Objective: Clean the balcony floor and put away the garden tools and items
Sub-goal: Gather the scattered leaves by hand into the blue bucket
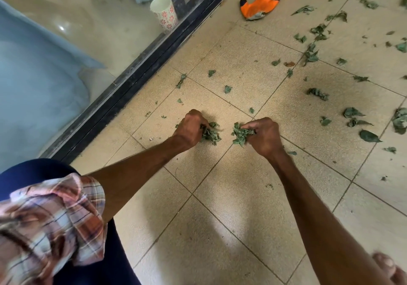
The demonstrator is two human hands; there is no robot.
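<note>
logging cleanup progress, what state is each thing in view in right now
left hand: grips the left leaf bunch at the floor
right hand: grips the right leaf bunch
loose leaves: scattered over the tiles, not gathered
orange glove: lying unworn on the floor
patterned cup: upright, beyond the door track

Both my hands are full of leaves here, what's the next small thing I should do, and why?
Probably press both clumps into one pile on the tile. The left hand and right hand each grip leaves, so neither is free, while many loose leaves lie scattered to the right and no bin shows.
</note>
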